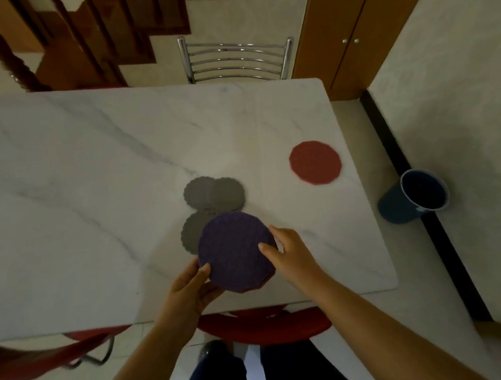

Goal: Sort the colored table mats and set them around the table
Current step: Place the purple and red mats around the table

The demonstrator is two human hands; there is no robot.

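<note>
A round purple mat (233, 249) tops a small stack held just above the white marble table (89, 181), near its front edge. A red mat edge (263, 284) peeks out under it. My left hand (191, 287) grips the stack's lower left rim, thumb on top. My right hand (288, 250) pinches its right rim, thumb on the purple surface. Three grey scalloped mats (213, 195) lie overlapping just behind the stack; the nearest grey one (191, 235) is partly hidden by the purple mat. A single red mat (315, 162) lies flat near the table's right edge.
A chrome-backed chair (235, 58) stands at the far side. Red chair seats (265, 323) sit under the near edge. A blue bucket (413, 195) stands on the floor to the right, by a black strip. Brown cabinet doors (350, 27) are at back right.
</note>
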